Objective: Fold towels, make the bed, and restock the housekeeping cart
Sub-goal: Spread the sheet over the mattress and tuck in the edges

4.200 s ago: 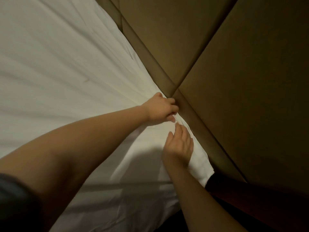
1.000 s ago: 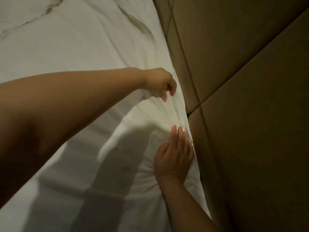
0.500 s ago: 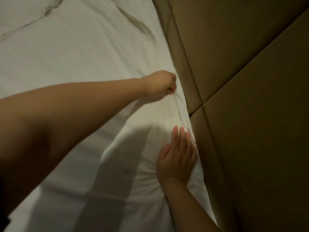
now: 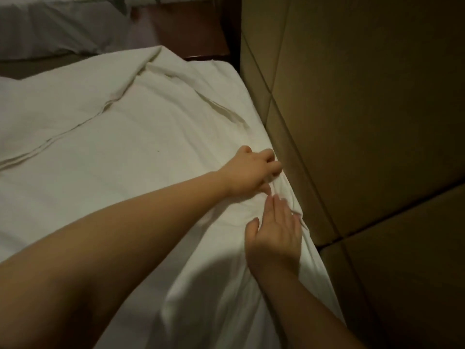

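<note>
A white bed sheet covers the mattress and runs up to the padded tan headboard on the right. My left hand reaches across the bed with its fingers curled, pinching the sheet's edge where it meets the headboard. Just below it, my right hand lies flat with straight fingers, pressing the sheet down near the same edge. The cloth bunches in small folds between the two hands.
A second bed with white linen stands at the top left, beyond a dark gap. A dark wooden nightstand sits at the top between the beds, against the headboard wall. A long crease crosses the sheet.
My view has pulled back and lifted, bringing the second bed and nightstand into sight. My left hand now sits close to my right hand, still at the sheet's edge by the headboard.
</note>
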Tool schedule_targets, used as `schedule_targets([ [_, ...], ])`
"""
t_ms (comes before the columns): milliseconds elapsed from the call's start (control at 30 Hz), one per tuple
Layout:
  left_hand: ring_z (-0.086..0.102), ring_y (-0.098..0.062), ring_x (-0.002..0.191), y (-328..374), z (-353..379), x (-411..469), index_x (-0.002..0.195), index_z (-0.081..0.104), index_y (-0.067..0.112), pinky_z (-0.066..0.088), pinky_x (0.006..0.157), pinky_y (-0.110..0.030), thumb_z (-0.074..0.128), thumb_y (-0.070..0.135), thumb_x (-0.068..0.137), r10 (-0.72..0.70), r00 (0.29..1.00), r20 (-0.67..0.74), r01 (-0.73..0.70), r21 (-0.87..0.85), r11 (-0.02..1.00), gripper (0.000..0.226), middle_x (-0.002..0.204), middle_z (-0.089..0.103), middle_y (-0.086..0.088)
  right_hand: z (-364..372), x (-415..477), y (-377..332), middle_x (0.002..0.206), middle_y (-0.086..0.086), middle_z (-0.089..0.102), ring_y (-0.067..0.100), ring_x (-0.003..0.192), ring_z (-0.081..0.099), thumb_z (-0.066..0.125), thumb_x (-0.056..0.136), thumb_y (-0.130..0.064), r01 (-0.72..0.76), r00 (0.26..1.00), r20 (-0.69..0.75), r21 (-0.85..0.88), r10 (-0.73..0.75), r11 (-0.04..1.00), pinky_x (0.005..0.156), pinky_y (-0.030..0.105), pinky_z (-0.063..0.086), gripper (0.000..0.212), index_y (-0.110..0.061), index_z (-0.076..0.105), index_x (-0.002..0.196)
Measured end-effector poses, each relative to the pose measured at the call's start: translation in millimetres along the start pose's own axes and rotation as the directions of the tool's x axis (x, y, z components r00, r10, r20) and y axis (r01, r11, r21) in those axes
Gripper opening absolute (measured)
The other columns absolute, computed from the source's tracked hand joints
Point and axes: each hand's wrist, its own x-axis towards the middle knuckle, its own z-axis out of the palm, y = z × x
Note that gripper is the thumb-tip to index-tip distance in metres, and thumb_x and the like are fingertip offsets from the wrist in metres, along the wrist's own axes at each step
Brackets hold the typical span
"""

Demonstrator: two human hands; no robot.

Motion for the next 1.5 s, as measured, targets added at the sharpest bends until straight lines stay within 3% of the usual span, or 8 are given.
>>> schedule_targets([
  [133, 0.046, -0.019, 0.107, -30.0, -3.2, 5.2, 0.11, 0.057, 0.024, 0.03, 0.09, -0.037, 0.052, 0.049, 0.09, -0.003, 0.986, 0.17, -0.001, 0.027, 1.0, 0.032, 0.097, 0.056, 0.006, 11.5, 4.3, 4.3, 0.132, 0.017, 0.057, 0.028, 0.125, 0.052, 0.04, 0.083, -0.019, 0.015, 1.0, 0.009, -0.044, -0.015, 0.999, 0.101, 0.046, 0.044, 0.051, -0.005, 0.058, 0.129],
  [300, 0.039, -0.02, 0.115, -45.1, -12.1, 17.0, 0.106, 0.061, 0.024, 0.028, 0.092, -0.036, 0.05, 0.03, 0.094, 0.06, 0.994, 0.095, -0.065, 0.052, 0.997, 0.017, 0.104, 0.063, 0.005, 4.0, 5.3, -0.4, 0.129, 0.018, 0.057, 0.034, 0.119, 0.054, 0.04, 0.079, -0.023, -0.048, 0.997, 0.066, -0.03, 0.049, 0.998, 0.098, 0.049, 0.044, 0.053, -0.016, 0.057, 0.129],
  [600, 0.041, -0.02, 0.11, -42.5, 17.7, 26.6, 0.106, 0.059, 0.023, 0.029, 0.089, -0.035, 0.043, 0.043, 0.096, 0.098, 0.995, -0.032, -0.097, 0.021, 0.995, 0.028, 0.101, 0.062, 0.005, 3.3, 6.0, -1.5, 0.094, 0.012, 0.062, 0.031, 0.084, 0.06, 0.04, 0.075, -0.028, -0.149, 0.988, 0.043, 0.007, 0.149, 0.989, 0.074, 0.043, 0.048, 0.045, -0.012, 0.065, 0.109],
  [867, 0.038, -0.022, 0.119, -82.1, -1.0, 32.6, 0.111, 0.061, 0.023, 0.027, 0.095, -0.038, 0.045, 0.032, 0.097, 0.057, 0.998, 0.014, -0.058, 0.153, 0.987, 0.023, 0.108, 0.062, 0.005, 11.0, 0.3, 1.4, 0.122, 0.016, 0.058, 0.032, 0.106, 0.051, 0.039, 0.082, -0.026, -0.086, 0.996, 0.002, 0.014, 0.086, 0.996, 0.085, 0.047, 0.045, 0.048, -0.011, 0.058, 0.124],
  [1000, 0.045, -0.024, 0.105, -80.3, -7.4, 39.9, 0.111, 0.062, 0.019, 0.031, 0.078, -0.035, 0.043, 0.029, 0.098, 0.098, 0.991, -0.092, -0.077, 0.212, 0.974, 0.026, 0.102, 0.063, 0.001, 12.9, 0.2, 2.0, 0.124, 0.014, 0.058, 0.03, 0.11, 0.046, 0.038, 0.083, -0.028, -0.084, 0.996, 0.004, -0.024, 0.084, 0.996, 0.088, 0.046, 0.042, 0.048, -0.013, 0.058, 0.125],
  [1167, 0.057, -0.028, 0.085, -67.8, 5.4, 46.8, 0.103, 0.058, 0.009, 0.036, 0.062, -0.033, 0.037, 0.025, 0.101, -0.088, 0.983, -0.158, 0.097, 0.05, 0.994, 0.027, 0.098, 0.055, -0.008, 12.0, 2.9, 0.8, 0.121, 0.012, 0.06, 0.026, 0.108, 0.045, 0.037, 0.081, -0.029, -0.103, 0.994, 0.031, -0.058, 0.105, 0.993, 0.087, 0.041, 0.037, 0.05, -0.015, 0.062, 0.122],
  [1333, 0.055, -0.032, 0.087, -92.5, 17.0, 33.5, 0.109, 0.056, 0.003, 0.049, 0.073, -0.041, 0.044, 0.017, 0.097, -0.065, 0.967, -0.246, 0.056, -0.041, 0.998, 0.022, 0.109, 0.055, -0.016, 12.1, 4.2, 0.9, 0.119, 0.011, 0.061, 0.025, 0.106, 0.045, 0.037, 0.08, -0.029, -0.103, 0.993, 0.055, -0.071, 0.107, 0.992, 0.086, 0.04, 0.042, 0.05, -0.016, 0.061, 0.122],
  [1500, 0.055, -0.03, 0.098, -114.1, 9.5, 26.3, 0.127, 0.051, 0.009, 0.049, 0.083, -0.039, 0.047, 0.013, 0.097, -0.274, 0.927, -0.256, 0.246, -0.135, 0.96, 0.031, 0.124, 0.049, -0.012, 11.3, 4.4, 0.4, 0.118, 0.011, 0.062, 0.024, 0.106, 0.045, 0.036, 0.081, -0.028, -0.103, 0.993, 0.052, -0.06, 0.106, 0.993, 0.086, 0.042, 0.045, 0.049, -0.014, 0.062, 0.121],
])
